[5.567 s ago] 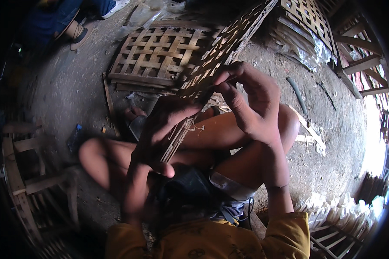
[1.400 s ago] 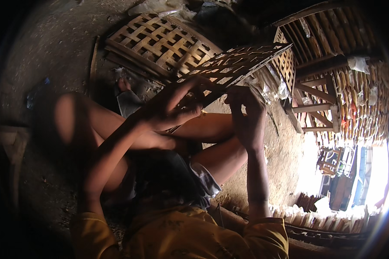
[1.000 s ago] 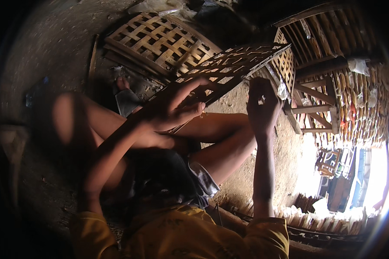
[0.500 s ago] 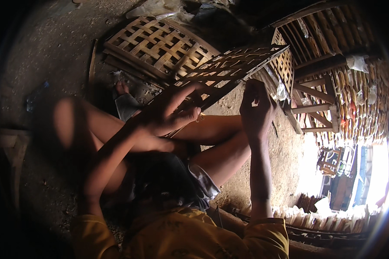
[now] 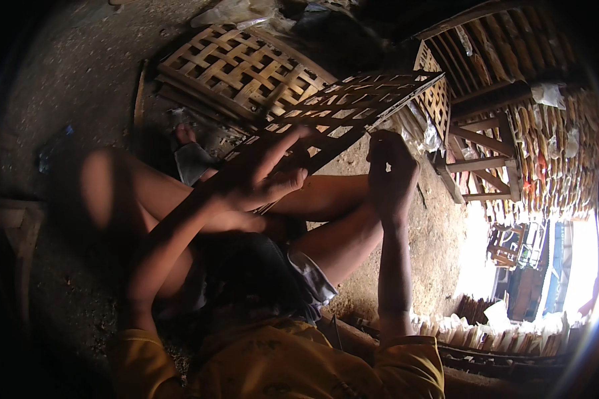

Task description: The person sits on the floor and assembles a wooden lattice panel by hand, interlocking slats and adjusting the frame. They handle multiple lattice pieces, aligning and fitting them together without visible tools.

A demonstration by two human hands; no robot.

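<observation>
Clasped by our left hand (image 5: pixel 249 174), the woven panel (image 5: pixel 352 106) slants up-right past our right hand (image 5: pixel 398 178), its fingertips pressed together.

Lattice panel (image 5: pixel 356 106) in left hand (image 5: pixel 256 178), stacked panels (image 5: pixel 243 70) beyond

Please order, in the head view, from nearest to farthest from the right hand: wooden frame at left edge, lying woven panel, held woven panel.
From the right hand:
1. held woven panel, just ahead and leftward
2. lying woven panel, beyond it to the left
3. wooden frame, at the left edge
</observation>
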